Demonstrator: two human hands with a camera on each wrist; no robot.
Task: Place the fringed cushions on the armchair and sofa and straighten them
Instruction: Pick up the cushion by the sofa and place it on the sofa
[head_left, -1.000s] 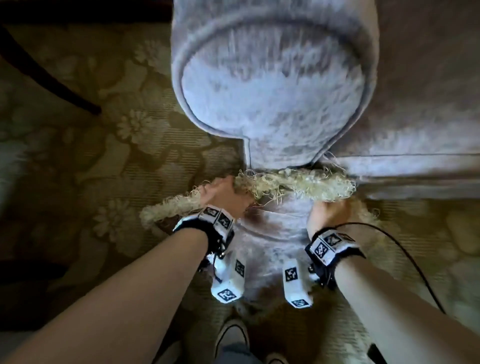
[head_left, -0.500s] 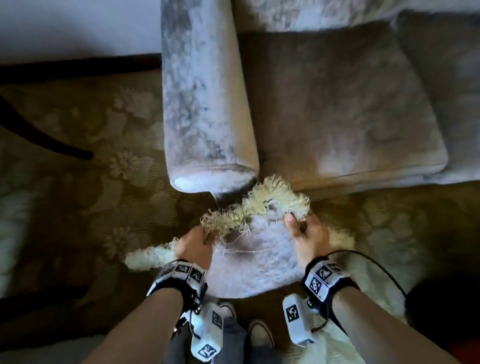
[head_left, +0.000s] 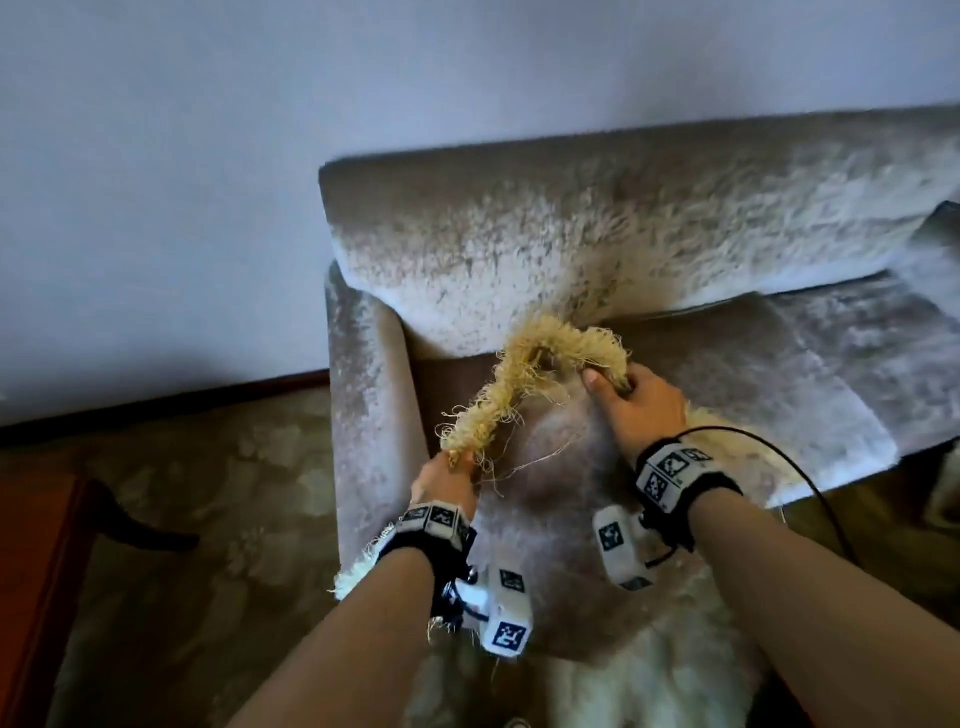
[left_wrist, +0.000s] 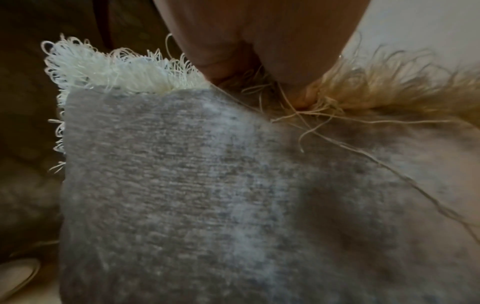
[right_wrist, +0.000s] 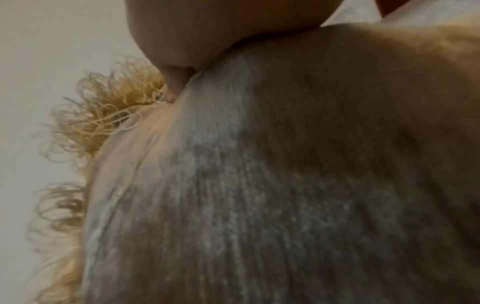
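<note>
I hold a grey velvet cushion (head_left: 550, 483) with a cream fringe (head_left: 530, 358) by its top edge, above the front left corner of the sofa seat (head_left: 810, 374). My left hand (head_left: 447, 475) grips the fringed edge at its left end. My right hand (head_left: 631, 397) grips the same edge further right, thumb on the front face. The left wrist view shows the cushion face (left_wrist: 207, 185) and its white corner fringe (left_wrist: 103, 70). The right wrist view is filled by the cushion (right_wrist: 285, 185) with curly fringe (right_wrist: 109, 115) at its left.
The grey sofa's backrest (head_left: 623, 234) stands against a pale wall (head_left: 208, 156); its left armrest (head_left: 363, 415) lies just left of the cushion. A patterned carpet (head_left: 208, 519) covers the floor. A dark wooden furniture leg (head_left: 135, 525) stands at the left.
Both hands have lifted the cushion from the floor in front of the armrest up and forward over the sofa seat. The view has risen to show the backrest and wall.
</note>
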